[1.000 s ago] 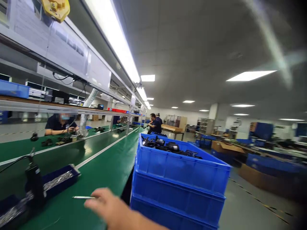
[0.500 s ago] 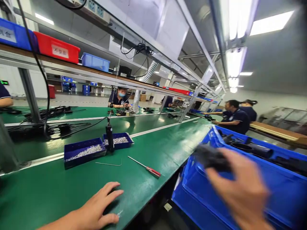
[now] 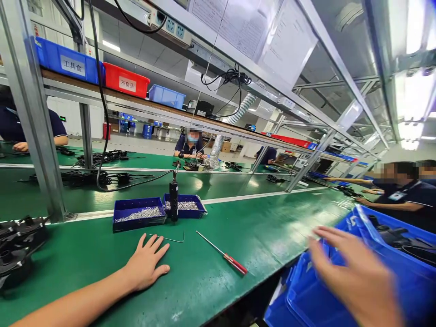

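My left hand (image 3: 145, 263) lies flat and palm down on the green bench (image 3: 238, 227), fingers spread, holding nothing. Just beyond its fingertips lies a thin bent wire hook (image 3: 170, 238), and to the right a screwdriver with a red handle (image 3: 225, 255). My right hand (image 3: 357, 277) is blurred, with fingers apart and empty, hovering over the near edge of a blue crate (image 3: 391, 263) that holds black parts (image 3: 388, 234). Two small blue trays of screws (image 3: 138, 215) (image 3: 185, 206) sit behind, with a black electric screwdriver (image 3: 174, 200) hanging upright between them.
Black parts (image 3: 17, 245) lie at the bench's left edge beside a metal post (image 3: 37, 122). A shelf above carries blue and red bins (image 3: 126, 81). Several other people work along the far side and at the right (image 3: 402, 190). Black cables (image 3: 102, 175) lie on the far belt.
The view has swung left. My right hand held a dark object over the crate half a second ago; now it is empty. My left hand now rests flat farther onto the bench.
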`<state>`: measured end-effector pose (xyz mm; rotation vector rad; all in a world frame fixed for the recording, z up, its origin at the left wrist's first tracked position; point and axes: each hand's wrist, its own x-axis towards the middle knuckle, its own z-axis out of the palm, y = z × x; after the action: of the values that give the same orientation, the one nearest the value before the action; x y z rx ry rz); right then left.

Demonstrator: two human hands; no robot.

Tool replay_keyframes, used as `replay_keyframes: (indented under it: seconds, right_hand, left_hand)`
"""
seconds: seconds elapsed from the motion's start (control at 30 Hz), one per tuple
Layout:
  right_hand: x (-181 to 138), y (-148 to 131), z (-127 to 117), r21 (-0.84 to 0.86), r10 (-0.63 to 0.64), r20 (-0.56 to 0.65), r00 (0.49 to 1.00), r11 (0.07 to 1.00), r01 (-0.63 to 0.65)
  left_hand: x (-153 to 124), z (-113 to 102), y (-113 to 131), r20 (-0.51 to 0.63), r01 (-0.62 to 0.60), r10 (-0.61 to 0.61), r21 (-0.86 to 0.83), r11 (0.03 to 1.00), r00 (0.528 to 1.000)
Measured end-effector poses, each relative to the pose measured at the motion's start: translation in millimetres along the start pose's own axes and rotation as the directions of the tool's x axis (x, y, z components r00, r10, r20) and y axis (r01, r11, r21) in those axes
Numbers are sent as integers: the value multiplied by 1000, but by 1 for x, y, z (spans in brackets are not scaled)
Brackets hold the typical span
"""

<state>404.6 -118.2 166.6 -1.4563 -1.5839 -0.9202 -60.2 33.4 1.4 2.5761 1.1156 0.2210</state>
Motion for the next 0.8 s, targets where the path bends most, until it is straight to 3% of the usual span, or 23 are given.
replay_keyframes:
  seconds: [0.07, 0.1, 0.13, 0.2, 0.27, 0.37, 0.43, 0.53, 0.7, 0.8]
  right_hand:
    - [-13, -19, 69, 110, -40, 273, 961, 994, 10]
    - [-19, -33, 108, 123, -35, 423, 905, 992, -19]
    - [-22, -48, 147, 148, -65, 499, 864, 989, -11]
    - [-23, -79, 220, 200, -137, 573, 808, 979, 24]
    - [-16, -103, 276, 240, -205, 624, 754, 969, 64]
    - [-6, -113, 325, 227, -227, 697, 680, 970, 91]
    - [-6, -103, 337, 172, -182, 737, 651, 982, 79]
    - [-21, -75, 331, 48, -58, 768, 638, 998, 33]
    - [-55, -31, 287, -67, 69, 792, 607, 997, -25]
    - [-58, -10, 262, -67, 105, 793, 600, 994, -86]
  left_hand:
    - [-3, 1, 4, -53, 72, -70, 42, 997, 996]
    - [-5, 2, 5, -78, 110, -105, 64, 992, 991]
    - [-6, 3, 5, -102, 143, -134, 83, 986, 986]
    - [-9, 6, 2, -134, 185, -171, 98, 978, 976]
    - [-11, 11, -5, -150, 197, -183, 85, 977, 972]
    - [-13, 18, -17, -171, 198, -187, 50, 979, 967]
    - [-13, 21, -22, -170, 207, -198, 37, 978, 965]
    - [-12, 19, -21, -136, 215, -210, 21, 976, 968]
    - [-3, 20, -17, -111, 193, -192, 3, 981, 975]
    - [2, 25, -18, -126, 187, -183, 20, 982, 975]
